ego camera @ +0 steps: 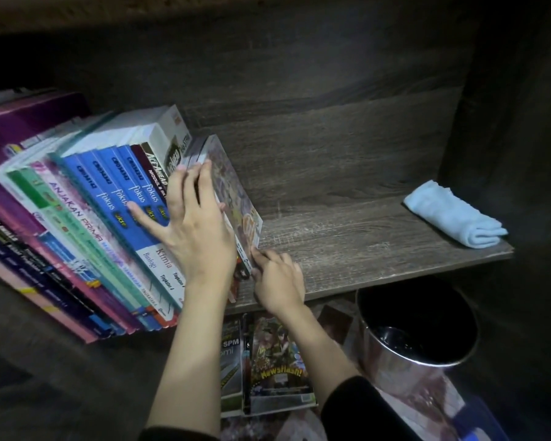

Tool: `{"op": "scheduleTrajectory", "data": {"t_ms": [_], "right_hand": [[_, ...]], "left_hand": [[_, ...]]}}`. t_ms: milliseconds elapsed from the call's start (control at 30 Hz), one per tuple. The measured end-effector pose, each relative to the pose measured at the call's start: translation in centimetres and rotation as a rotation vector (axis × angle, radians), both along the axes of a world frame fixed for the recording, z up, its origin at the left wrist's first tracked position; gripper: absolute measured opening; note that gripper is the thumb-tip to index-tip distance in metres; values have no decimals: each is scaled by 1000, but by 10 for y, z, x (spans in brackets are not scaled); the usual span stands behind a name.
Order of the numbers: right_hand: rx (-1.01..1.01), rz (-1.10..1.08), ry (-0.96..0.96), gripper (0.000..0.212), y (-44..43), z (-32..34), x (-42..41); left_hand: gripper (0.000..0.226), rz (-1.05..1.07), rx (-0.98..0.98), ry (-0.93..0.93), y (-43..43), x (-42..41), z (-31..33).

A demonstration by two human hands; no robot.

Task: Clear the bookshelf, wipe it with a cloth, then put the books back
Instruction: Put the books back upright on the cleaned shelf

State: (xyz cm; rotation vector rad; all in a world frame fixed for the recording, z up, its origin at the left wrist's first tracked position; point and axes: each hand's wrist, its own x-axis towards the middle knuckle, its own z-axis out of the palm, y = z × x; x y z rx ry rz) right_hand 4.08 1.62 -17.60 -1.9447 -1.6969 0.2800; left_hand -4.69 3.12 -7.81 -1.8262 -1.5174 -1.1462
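Observation:
A row of books (109, 198) leans to the left on the dark wooden shelf (363, 243). At its right end stands a colourful comic book (233, 186), tilted against the row. My left hand (198, 227) lies flat with spread fingers on the spines beside it, fingertips at the comic's top edge. My right hand (277, 281) sits at the comic's lower front corner, fingers curled and touching its spine. A folded light-blue cloth (455, 214) rests at the shelf's right end.
Below the shelf, more comics (277, 364) lie in a pile on the floor. A shiny metal bin (417, 338) with a dark inside stands to their right. The shelf's side wall (506, 122) closes off the right.

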Motion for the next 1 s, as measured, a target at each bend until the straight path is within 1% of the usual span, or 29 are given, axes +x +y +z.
{"op": "scheduleTrajectory", "data": {"t_ms": [200, 300, 433, 567, 600, 700, 800, 900, 933, 1000], "right_hand": [[7, -16, -6, 47, 1, -1, -1], [9, 10, 19, 48, 1, -1, 2], [53, 12, 199, 41, 1, 0, 6], [134, -55, 500, 32, -5, 2, 8], [152, -73, 541, 31, -7, 4, 10], [214, -143, 584, 30, -13, 10, 14], [281, -198, 548, 29, -24, 14, 17], [373, -132, 370, 25, -44, 11, 24], [419, -93, 309, 25, -54, 8, 26], [493, -13, 225, 28, -75, -2, 30]], "left_hand": [[74, -10, -10, 2, -1, 0, 0], [71, -20, -16, 11, -3, -1, 1], [64, -25, -35, -4, -7, 1, 1], [64, -57, -65, -31, -9, 4, 0], [63, -71, -75, -47, -10, 5, 1], [59, -131, -97, -103, -16, 8, 6], [47, -221, -53, -177, -26, 7, 7], [30, -359, 57, -263, -40, -5, 4], [26, -432, 80, -256, -45, -13, 1], [21, -586, 107, -173, -52, -33, -11]]}}
